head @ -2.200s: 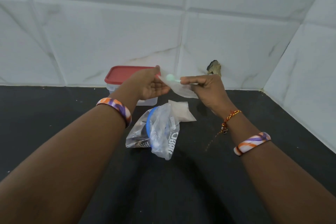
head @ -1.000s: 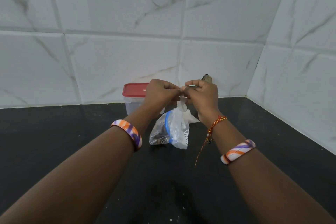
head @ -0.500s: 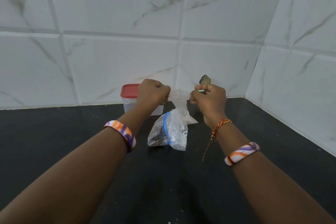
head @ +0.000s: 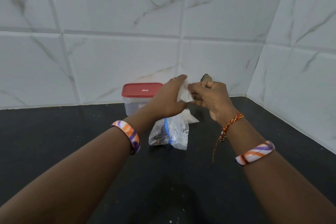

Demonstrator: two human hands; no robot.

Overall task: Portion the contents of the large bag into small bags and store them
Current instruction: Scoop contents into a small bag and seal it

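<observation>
small bag point(head: 184, 94) pinched between left hand point(head: 170, 99) and right hand point(head: 211, 96), raised above large bag point(head: 170, 132) on counter point(head: 72, 132). probably light, limp, slippery; best gripped along the top edge.

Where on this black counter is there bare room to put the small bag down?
Bare black counter left of the red-lidded clear tub, and right of the large clear plastic bag toward the corner. Crowded between tub and bag.
</observation>
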